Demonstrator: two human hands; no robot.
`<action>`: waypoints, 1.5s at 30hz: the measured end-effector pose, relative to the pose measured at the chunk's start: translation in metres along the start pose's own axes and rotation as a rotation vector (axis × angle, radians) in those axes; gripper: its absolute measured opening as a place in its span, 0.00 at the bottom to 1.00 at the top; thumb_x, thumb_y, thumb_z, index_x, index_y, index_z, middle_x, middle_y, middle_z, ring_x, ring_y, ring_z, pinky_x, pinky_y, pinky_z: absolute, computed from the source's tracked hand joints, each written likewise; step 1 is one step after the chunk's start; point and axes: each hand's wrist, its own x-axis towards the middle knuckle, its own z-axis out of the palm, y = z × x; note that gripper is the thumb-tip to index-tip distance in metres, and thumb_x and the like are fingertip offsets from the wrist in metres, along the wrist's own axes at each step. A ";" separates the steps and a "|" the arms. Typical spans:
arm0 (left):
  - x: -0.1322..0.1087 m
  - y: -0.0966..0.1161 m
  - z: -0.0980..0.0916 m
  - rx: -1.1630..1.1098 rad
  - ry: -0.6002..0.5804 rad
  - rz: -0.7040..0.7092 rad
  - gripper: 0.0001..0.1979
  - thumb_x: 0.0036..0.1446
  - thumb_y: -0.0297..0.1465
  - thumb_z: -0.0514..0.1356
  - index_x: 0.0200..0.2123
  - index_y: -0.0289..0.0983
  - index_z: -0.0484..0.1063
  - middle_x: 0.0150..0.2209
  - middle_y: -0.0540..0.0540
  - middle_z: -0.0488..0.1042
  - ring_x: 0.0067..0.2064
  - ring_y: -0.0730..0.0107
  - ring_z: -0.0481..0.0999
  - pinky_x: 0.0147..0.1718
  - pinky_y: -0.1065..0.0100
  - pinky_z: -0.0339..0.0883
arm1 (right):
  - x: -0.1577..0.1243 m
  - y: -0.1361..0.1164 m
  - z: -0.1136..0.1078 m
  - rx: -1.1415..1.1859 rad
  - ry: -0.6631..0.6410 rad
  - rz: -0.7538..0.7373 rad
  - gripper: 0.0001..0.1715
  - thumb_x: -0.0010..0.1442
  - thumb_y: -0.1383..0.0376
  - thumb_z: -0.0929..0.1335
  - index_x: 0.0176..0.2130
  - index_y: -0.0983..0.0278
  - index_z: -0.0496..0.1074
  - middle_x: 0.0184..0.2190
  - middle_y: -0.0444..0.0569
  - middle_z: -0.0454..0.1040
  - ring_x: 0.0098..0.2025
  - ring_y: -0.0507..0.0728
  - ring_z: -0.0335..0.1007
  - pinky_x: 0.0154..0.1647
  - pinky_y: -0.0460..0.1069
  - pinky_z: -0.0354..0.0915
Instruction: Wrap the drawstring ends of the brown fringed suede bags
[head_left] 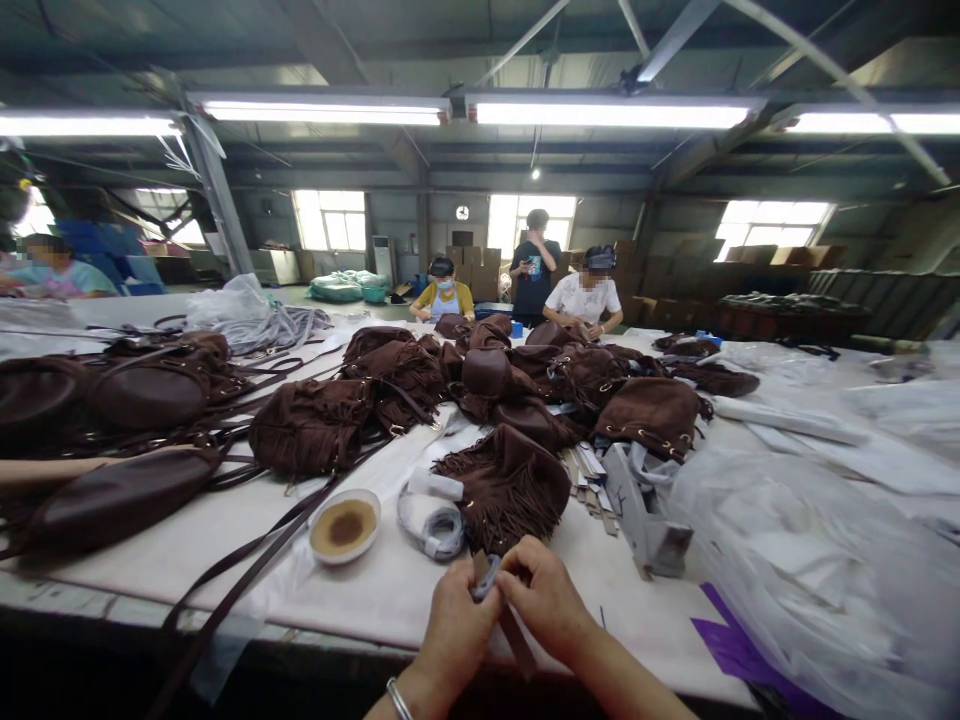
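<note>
My left hand (457,620), with a silver bangle at the wrist, is closed near the table's front edge. It pinches a dark brown strap (517,645) whose lower end hangs below my fingers. Right beside it, my right hand (551,600) is closed too, its fingertips on a small grey-blue wrapping strip (487,580) around the strap. My fingers hide part of both. Just beyond them lies a fringed brown bag (517,485). A coil of grey strip (442,530) rests to the left, beside a white bowl (373,545) with a brown-stained, tan content.
Several brown bags (311,425) are heaped across the white table (405,620). At right stand a grey tape dispenser (645,520), card strips (592,475) and a large clear plastic bag (810,560). Another person's arm (60,472) reaches in at left. Co-workers (585,295) are across the table.
</note>
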 end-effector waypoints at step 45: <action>0.003 -0.013 -0.022 0.146 -0.152 0.157 0.14 0.56 0.39 0.62 0.41 0.35 0.79 0.40 0.43 0.76 0.44 0.59 0.72 0.45 0.64 0.63 | 0.023 0.004 0.000 0.249 -0.132 -0.034 0.07 0.48 0.71 0.69 0.24 0.61 0.78 0.30 0.46 0.79 0.38 0.58 0.73 0.45 0.52 0.66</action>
